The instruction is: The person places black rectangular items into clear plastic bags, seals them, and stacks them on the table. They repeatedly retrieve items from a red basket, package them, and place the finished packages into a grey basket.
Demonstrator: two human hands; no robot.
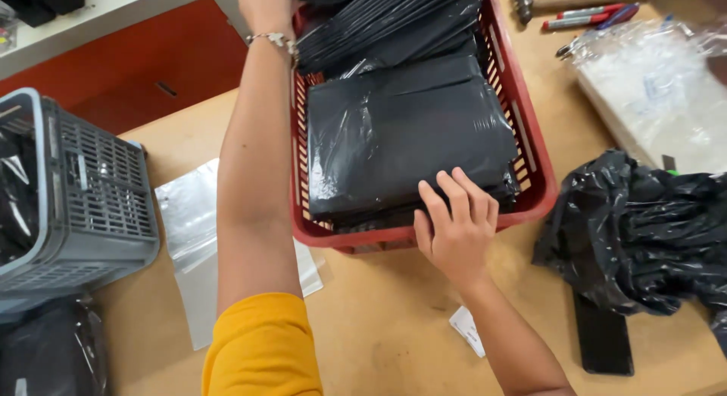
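Note:
A red plastic basket (535, 185) stands on the wooden table (379, 320), filled with stacks of black plastic-wrapped flat packets (401, 131). My right hand (454, 223) rests on the near right corner of the front stack, fingers spread over its edge and the basket's near rim. My left arm, in a yellow sleeve, reaches along the basket's left side. My left hand (265, 6) is at the basket's far left corner, mostly cut off by the top of the view; a bracelet sits at the wrist. What that hand holds is hidden.
A grey crate (83, 199) with dark packets stands at the left. Clear plastic bags (189, 229) lie flat beside my arm. A crumpled black bag (636, 237) lies at the right, clear bags (651, 93), pens and a hammer beyond it. A small paper slip (468, 329) lies near me.

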